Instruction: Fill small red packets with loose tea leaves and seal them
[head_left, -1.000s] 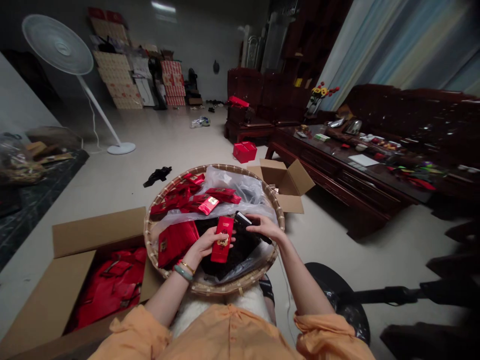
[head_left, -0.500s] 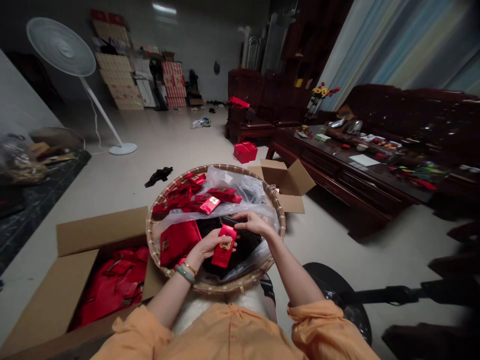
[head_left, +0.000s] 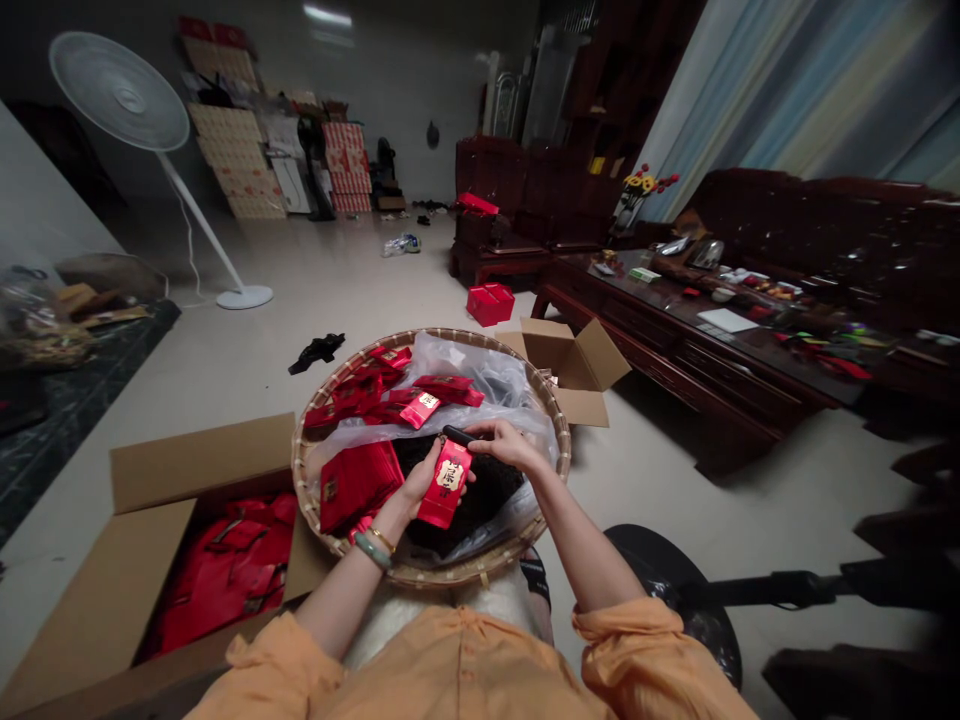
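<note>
My left hand (head_left: 420,482) grips an upright red packet (head_left: 445,484) with a gold label, tilted over a heap of dark loose leaves (head_left: 480,487), possibly tea. My right hand (head_left: 510,445) pinches a slim black object (head_left: 459,435) just above the packet's top end. Both hands are over a round woven bamboo tray (head_left: 480,572). Beside my left hand lies a larger red pouch (head_left: 356,487). Several small red packets (head_left: 442,392) rest on a clear plastic sheet (head_left: 472,370) at the tray's far side.
A cardboard box (head_left: 195,465) of red bags stands open at lower left. A small open carton (head_left: 577,365) sits behind the tray. A dark wooden table (head_left: 675,345) with assorted items stands at right. A red box (head_left: 490,304) and a standing fan (head_left: 120,100) are farther off.
The red packet has tilted, with its gold label now facing me more fully. The black object has swung round to lie above the packet's top end. The view has shifted slightly.
</note>
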